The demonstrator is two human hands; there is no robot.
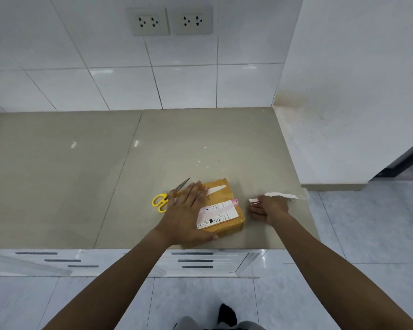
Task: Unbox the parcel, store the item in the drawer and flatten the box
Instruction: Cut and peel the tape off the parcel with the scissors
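Observation:
A small brown taped parcel (227, 206) with a white shipping label lies near the front edge of the beige countertop (105, 167). My left hand (186, 213) presses flat on the parcel's left side, fingers spread, covering part of it. Just right of the parcel, my right hand (270, 208) rests on the counter, pinching a torn strip of white tape or label (254, 201). Yellow-handled scissors (167, 196) lie shut on the counter, left of the parcel, partly under my left fingers.
A second torn white strip (281, 195) lies by the counter's right edge. White drawers with dark slot handles (196, 260) sit below the counter front. Tiled wall with two sockets (172, 21) stands behind. The counter drops off at the right to the floor.

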